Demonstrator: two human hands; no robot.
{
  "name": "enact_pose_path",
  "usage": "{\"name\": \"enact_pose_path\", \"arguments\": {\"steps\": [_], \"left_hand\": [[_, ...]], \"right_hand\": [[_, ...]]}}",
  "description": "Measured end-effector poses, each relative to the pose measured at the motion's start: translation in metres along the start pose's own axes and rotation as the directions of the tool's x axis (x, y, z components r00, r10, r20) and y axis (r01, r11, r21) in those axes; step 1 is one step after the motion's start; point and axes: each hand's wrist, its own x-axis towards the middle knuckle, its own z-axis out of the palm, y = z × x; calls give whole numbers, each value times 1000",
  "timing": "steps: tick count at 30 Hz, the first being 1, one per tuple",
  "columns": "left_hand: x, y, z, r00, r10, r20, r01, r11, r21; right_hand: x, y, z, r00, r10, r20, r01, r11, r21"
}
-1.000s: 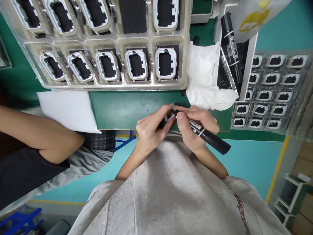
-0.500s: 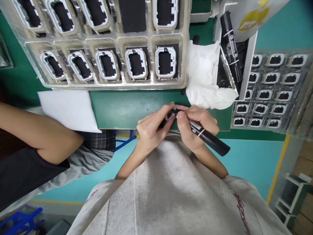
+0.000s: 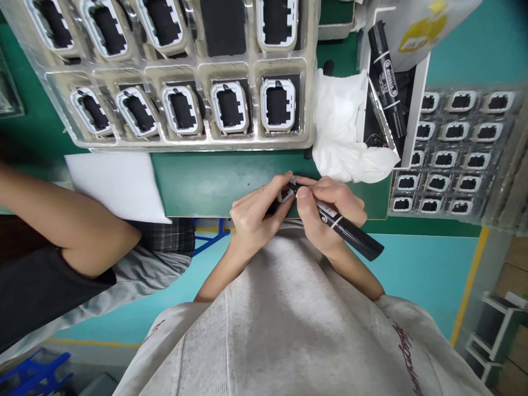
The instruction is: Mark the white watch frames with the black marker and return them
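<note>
My left hand (image 3: 259, 212) is closed around a small frame (image 3: 284, 196), light at its edge and dark inside, most of it covered by my fingers. In my right hand (image 3: 330, 206) is a black marker (image 3: 350, 234), gripped like a pen. Its tip meets the frame or comes very close to it; the exact contact is too small to tell. Both hands are near the front edge of the green table (image 3: 198, 187), with their fingertips almost together. Beyond them, a clear plastic tray (image 3: 173, 144) holds several similar pale frames (image 3: 278, 105) in its pockets.
A crumpled white cloth (image 3: 342, 126) lies right of the tray. Beside it, a white box (image 3: 418, 110) holds another black marker (image 3: 388, 80) and metal tweezers (image 3: 383, 118). More frames fill a tray (image 3: 449, 171) at right. White foam sheet (image 3: 119, 184) and a co-worker's arm (image 3: 82, 220) are at left.
The marker and my hands keep nearly the same pose, the marker's back end a touch further left. The view shifts slightly. The co-worker's forearm at left has moved a little.
</note>
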Motion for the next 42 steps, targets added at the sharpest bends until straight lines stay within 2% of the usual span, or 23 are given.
{"name": "enact_pose_path", "arguments": {"steps": [4,8,11,13,17,28,34,39,42], "left_hand": [[2,-1,-4,991,-133,15,134,984,-120],[6,-5,-9,959,-273,78,284,908,-309],[10,-7,-13,936,-328,126,351,854,-385],[12,-6,-14,937,-326,128,348,836,-424],[15,-4,-15,951,-288,111,305,821,-484],[16,-6,-16,932,-324,163,361,780,-511],[16,-8,-19,918,-343,200,397,771,-499],[18,-6,-21,903,-362,232,429,789,-440],[19,-7,-23,904,-343,257,425,797,-430]], "right_hand": [[1,2,3,999,-21,-35,23,998,51],[1,0,5,998,-5,-68,13,993,119],[1,-4,6,995,44,-86,-28,982,187],[2,-6,5,994,71,-81,-52,975,215],[6,-6,5,997,18,-80,-1,977,211],[0,-2,5,996,30,-87,-5,962,272],[-2,0,13,982,-33,-184,64,984,167],[-4,-5,10,991,26,-134,-8,991,133],[-5,-5,7,991,16,-134,4,990,142]]}}
